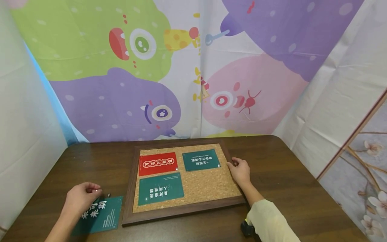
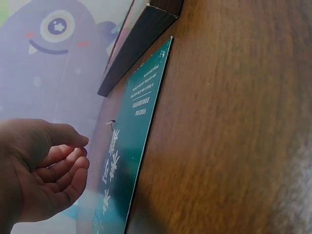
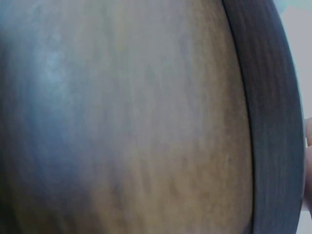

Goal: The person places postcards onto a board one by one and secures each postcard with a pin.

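Observation:
A cork board (image 1: 208, 188) in a dark wooden frame lies on the table. My right hand (image 1: 241, 172) grips the right side of the frame; in the right wrist view its fingers (image 3: 308, 170) show at the far edge of the frame (image 3: 278, 126). My left hand (image 1: 81, 198) hovers by the top of a loose green card (image 1: 110, 215) with white characters, its fingers loosely curled. In the left wrist view nothing shows between thumb and fingers of the hand (image 2: 48, 165). A small pushpin (image 2: 111, 123) lies just off the card's edge.
Pinned on the cork are a red card (image 1: 157, 169) at the upper left, a green card (image 1: 161, 198) below it and another green card (image 1: 198, 164) at the upper right. A black object (image 1: 247, 228) lies by my right sleeve. A patterned curtain (image 1: 187, 67) hangs behind the table (image 1: 260, 148).

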`<action>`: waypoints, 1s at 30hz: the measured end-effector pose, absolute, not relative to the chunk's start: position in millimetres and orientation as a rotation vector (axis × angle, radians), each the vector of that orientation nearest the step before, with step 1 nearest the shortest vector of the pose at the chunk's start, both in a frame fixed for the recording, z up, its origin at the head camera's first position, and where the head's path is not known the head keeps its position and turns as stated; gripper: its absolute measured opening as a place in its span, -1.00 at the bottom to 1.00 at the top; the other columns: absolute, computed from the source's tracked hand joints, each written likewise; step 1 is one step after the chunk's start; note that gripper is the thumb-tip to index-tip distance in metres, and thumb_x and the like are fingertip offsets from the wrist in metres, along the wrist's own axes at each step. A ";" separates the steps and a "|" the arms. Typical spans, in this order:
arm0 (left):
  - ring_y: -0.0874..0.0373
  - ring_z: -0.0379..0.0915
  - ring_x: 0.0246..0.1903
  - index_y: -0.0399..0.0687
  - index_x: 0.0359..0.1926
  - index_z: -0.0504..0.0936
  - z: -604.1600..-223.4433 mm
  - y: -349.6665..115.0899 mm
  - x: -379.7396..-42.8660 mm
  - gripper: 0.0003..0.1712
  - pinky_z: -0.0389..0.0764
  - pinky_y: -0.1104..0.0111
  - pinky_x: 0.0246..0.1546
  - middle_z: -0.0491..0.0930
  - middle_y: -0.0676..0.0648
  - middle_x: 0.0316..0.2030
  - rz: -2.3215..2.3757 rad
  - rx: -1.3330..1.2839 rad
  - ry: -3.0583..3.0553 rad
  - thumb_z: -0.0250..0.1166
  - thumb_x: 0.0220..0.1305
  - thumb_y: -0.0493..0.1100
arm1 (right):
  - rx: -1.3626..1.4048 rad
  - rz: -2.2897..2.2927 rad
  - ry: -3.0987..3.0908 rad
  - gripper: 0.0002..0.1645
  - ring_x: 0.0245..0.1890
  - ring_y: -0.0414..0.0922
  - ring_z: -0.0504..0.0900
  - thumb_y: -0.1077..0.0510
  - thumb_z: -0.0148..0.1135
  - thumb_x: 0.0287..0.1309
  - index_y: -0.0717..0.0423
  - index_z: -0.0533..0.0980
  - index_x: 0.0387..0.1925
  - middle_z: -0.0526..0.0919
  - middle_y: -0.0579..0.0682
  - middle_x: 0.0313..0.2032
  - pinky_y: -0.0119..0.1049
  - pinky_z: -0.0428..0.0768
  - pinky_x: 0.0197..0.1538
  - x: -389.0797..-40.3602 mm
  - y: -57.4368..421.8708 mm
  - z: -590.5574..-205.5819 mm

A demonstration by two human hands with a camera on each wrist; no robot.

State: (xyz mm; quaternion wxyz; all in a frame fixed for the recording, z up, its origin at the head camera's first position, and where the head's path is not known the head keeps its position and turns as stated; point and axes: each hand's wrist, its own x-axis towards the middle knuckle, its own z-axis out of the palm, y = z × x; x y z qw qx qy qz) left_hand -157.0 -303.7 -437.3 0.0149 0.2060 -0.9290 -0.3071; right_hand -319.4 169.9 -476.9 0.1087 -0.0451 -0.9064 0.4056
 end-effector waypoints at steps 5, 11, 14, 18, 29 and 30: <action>0.04 0.39 -0.43 -0.33 -0.27 0.53 -436.5 -304.6 -157.1 -0.70 0.47 0.28 -0.46 0.54 -0.25 -0.40 -0.923 0.599 -2.905 0.18 0.07 -0.15 | -0.124 1.198 -2.664 -0.55 -0.20 0.03 0.45 0.08 0.20 0.00 0.28 0.49 -0.09 0.51 0.20 -0.24 -0.12 0.42 -0.13 -319.7 170.0 -476.8; 0.00 0.42 -0.37 -0.32 -0.21 0.53 -436.7 -304.1 -157.6 -0.68 0.46 0.24 -0.43 0.55 -0.28 -0.33 -0.917 0.598 -2.901 0.16 0.13 -0.13 | -0.131 1.206 -2.670 -0.56 -0.19 0.02 0.44 0.08 0.19 0.01 0.28 0.49 -0.09 0.51 0.19 -0.24 -0.13 0.42 -0.13 -320.0 169.9 -476.6; -0.05 0.42 -0.32 -0.32 -0.16 0.52 -436.3 -303.3 -157.8 -0.66 0.46 0.20 -0.39 0.54 -0.31 -0.27 -0.925 0.600 -2.888 0.15 0.15 -0.11 | -0.124 1.201 -2.667 -0.56 -0.19 0.03 0.45 0.09 0.19 0.02 0.29 0.48 -0.09 0.51 0.20 -0.24 -0.13 0.41 -0.13 -319.8 169.8 -476.4; -0.10 0.43 -0.27 -0.34 -0.11 0.50 -435.6 -303.0 -156.4 -0.62 0.47 0.16 -0.35 0.52 -0.34 -0.22 -0.929 0.589 -2.882 0.12 0.17 -0.11 | -0.106 1.194 -2.661 -0.56 -0.19 0.04 0.46 0.10 0.19 0.02 0.30 0.48 -0.09 0.52 0.22 -0.24 -0.11 0.41 -0.13 -319.8 169.1 -475.7; 0.11 0.47 -0.45 -0.33 -0.08 0.50 -433.7 -304.9 -155.2 -0.53 0.50 0.33 -0.50 0.57 -0.27 -0.31 -1.052 0.600 -2.848 0.11 0.19 0.01 | -0.107 1.144 -2.689 -0.53 -0.19 0.04 0.46 0.05 0.19 0.01 0.28 0.48 -0.09 0.51 0.21 -0.24 -0.11 0.41 -0.14 -322.1 170.1 -476.7; 0.14 0.46 -0.47 -0.33 -0.08 0.49 -433.2 -304.4 -155.4 -0.52 0.50 0.35 -0.51 0.57 -0.26 -0.31 -1.065 0.607 -2.843 0.12 0.18 0.01 | -0.106 1.144 -2.689 -0.53 -0.19 0.04 0.46 0.05 0.18 0.01 0.28 0.48 -0.08 0.51 0.22 -0.24 -0.10 0.42 -0.13 -321.7 170.3 -476.3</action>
